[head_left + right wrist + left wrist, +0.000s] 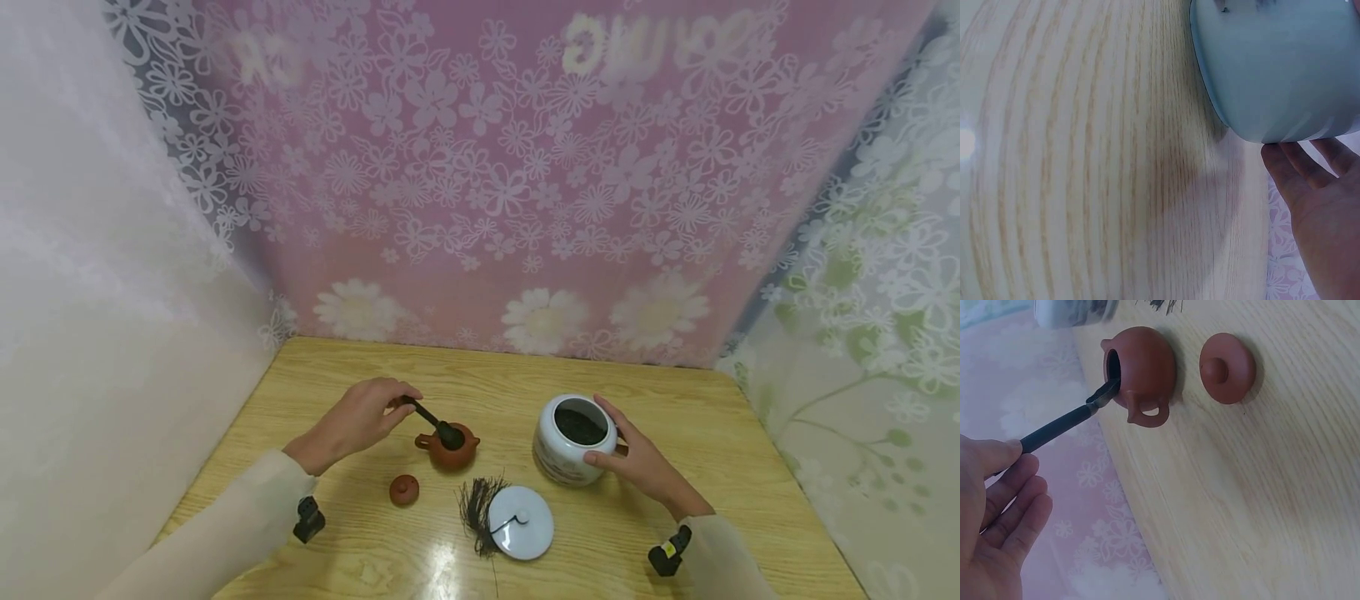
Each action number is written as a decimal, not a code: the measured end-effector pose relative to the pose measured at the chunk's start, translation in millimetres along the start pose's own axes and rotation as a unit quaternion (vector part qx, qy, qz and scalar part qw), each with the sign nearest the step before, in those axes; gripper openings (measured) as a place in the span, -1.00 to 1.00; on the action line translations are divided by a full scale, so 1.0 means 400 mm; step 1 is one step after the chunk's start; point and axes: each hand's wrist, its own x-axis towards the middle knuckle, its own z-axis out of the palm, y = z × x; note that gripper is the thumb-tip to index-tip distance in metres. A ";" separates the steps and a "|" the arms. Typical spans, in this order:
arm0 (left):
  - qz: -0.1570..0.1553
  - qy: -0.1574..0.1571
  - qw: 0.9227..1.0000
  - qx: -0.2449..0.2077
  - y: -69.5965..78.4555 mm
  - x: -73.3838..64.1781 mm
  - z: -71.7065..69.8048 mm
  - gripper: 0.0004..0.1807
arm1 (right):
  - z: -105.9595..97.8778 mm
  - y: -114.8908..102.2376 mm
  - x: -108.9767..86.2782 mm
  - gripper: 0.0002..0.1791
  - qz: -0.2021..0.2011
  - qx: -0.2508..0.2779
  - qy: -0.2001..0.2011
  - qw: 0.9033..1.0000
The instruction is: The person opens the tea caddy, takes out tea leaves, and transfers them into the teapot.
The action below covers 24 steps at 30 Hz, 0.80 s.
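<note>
In the head view, my left hand (352, 423) pinches the thin handle of a black scoop (424, 412). The scoop's dark bowl lies in the mouth of a small reddish-brown clay teapot (454, 457); the left wrist view shows its tip inside the opening. Beside the teapot lies its round clay lid (1230, 369). My right hand (643, 467) holds a white ceramic jar (558, 457) from the right, thumb near the rim and fingers around the far side. Dark loose tea leaves (580, 427) show inside the jar. Part of the right hand is hidden behind it.
A white jar lid (528, 535) with a knob lies in front of the jar. Against its left side is a dark, stringy bundle (477, 507). All stand on a wood-grain table (360, 550), with flowered curtains (480, 167) behind and at the sides.
</note>
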 end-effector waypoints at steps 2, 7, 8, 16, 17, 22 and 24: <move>0.014 0.005 1.000 0.010 -0.005 0.003 -0.001 -0.76 | 0.000 0.000 0.000 0.09 0.000 0.003 0.000 1.000; 0.021 0.008 1.000 0.010 -0.016 0.003 -0.005 -0.75 | -0.001 0.001 0.001 0.09 0.000 0.003 0.001 1.000; 0.018 0.008 1.000 0.005 -0.019 0.000 -0.005 -0.75 | -0.002 0.001 0.002 0.09 0.000 0.001 0.001 1.000; -0.068 0.024 0.995 -0.066 -0.072 -0.041 0.032 -0.75 | 0.000 0.009 0.006 0.11 0.002 -0.005 0.004 1.000; -0.081 0.026 0.993 -0.079 -0.079 -0.048 0.038 -0.75 | 0.000 0.010 0.006 0.11 0.002 -0.005 0.004 1.000; -0.150 0.036 0.976 -0.155 -0.100 -0.082 0.058 -0.75 | 0.000 0.010 0.005 0.12 0.005 -0.006 0.004 1.000; -0.170 0.037 0.968 -0.180 -0.106 -0.091 0.063 -0.74 | 0.000 0.010 0.004 0.12 0.005 -0.003 0.005 1.000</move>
